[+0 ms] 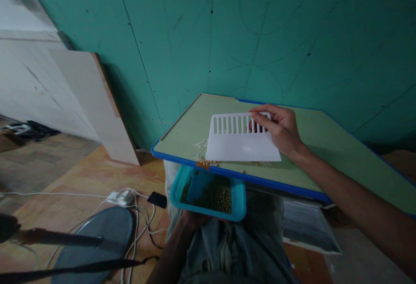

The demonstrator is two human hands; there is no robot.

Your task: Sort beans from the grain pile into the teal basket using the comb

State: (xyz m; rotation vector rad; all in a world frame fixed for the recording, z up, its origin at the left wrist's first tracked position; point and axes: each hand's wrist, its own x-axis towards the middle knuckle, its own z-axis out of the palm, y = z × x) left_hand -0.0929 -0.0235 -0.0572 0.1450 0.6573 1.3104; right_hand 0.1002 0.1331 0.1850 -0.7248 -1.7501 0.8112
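My right hand (pixel 279 128) grips a white plastic scraper (pixel 242 147) by its slotted upper edge, thumb in front. The scraper's lower edge is close to the pale green tabletop (pixel 308 145), near the front rim. Beside its left end lies a small heap of light grains and bits (pixel 204 151), some of them at the table's edge. Under that edge is a turquoise tub (pixel 240 208), partly filled with greenish seeds (pixel 217 195). My left hand (pixel 195 220) is beneath the tub, holding it from below; its fingers are mostly hidden.
A green wall (pixel 182 37) rises behind the table. On the left, a pale board (pixel 97 106) leans there. White cables, a power strip (pixel 120 198) and a black phone (pixel 157 199) lie on the floor beside a round grey stand base (pixel 97 236).
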